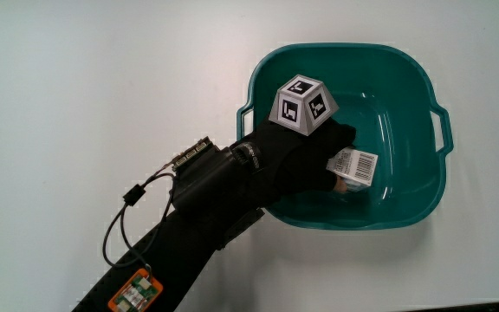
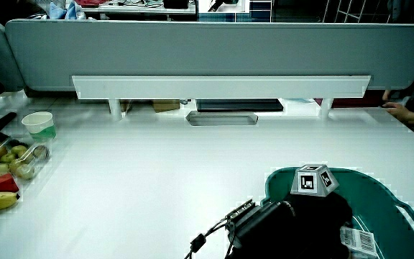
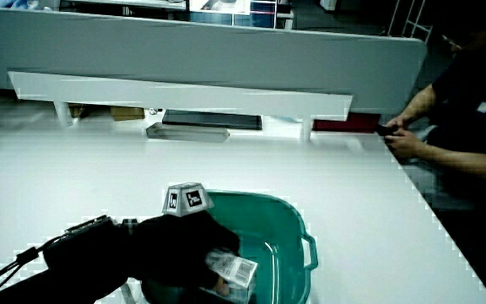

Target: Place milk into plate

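Hand (image 1: 306, 160): lowered inside the teal basin (image 1: 410, 82), centre-right of the main view, probably to set the load down gently.
Grip: fingers curled closed around the milk carton (image 1: 353, 165); barcode label showing.
Milk carton: inside the basin, near its floor; touching or not, impossible to tell.
Basin: serving as the plate; lower part of both side views (image 3: 289, 224).
Forearm (image 1: 189, 234): reaching in from lower frame.

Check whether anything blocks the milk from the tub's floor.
Nothing visible does. The hand holds the milk already inside the teal tub, and the tub's floor around it shows bare.
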Available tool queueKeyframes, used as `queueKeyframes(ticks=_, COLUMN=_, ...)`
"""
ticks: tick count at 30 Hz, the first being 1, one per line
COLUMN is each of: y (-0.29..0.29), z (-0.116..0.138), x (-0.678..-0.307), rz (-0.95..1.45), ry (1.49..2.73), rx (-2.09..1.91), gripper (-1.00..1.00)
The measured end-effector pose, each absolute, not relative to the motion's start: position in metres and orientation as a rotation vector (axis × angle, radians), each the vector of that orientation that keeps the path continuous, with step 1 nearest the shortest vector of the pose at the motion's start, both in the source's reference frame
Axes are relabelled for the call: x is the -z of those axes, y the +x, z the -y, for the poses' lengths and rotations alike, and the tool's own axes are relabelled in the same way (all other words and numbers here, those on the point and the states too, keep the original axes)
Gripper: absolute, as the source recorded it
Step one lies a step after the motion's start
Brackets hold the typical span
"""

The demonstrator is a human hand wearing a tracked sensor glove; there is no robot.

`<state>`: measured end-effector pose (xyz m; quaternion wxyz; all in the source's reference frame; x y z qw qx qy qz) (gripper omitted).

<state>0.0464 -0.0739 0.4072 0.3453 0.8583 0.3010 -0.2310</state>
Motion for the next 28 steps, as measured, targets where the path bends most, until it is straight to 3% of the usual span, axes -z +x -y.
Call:
queueKeyframes(ticks=5, y=0.047, z=0.075, x=-0.414, rz=-0.755, ry=2.217, rx=0.611, gripper=0.00)
queueKeyframes(ticks=14, y=0.046, z=0.075, x=-0.419, rz=-0.714, ry=2.176, rx=0.567, gripper=-0.39)
queueKeyframes(ticks=19, y=0.039, z=0.084, x=-0.446, rz=-0.778, ry=2.148, rx=0.733, gripper=-0.61)
queueKeyframes(ticks=20, y=0.035, z=0.086, x=-0.445, rz=-0.798, ry=2.109, rx=0.779, gripper=-0.65)
queueKeyframes(ticks=25, y=0.013, z=0.093, x=-0.412, rz=-0.869, ry=2.203, rx=0.867, gripper=-0.87)
queueKeyframes(ticks=28, y=-0.001, z=0.096, x=-0.403, rz=-0.866, ry=2.136, rx=0.972, gripper=-1.00)
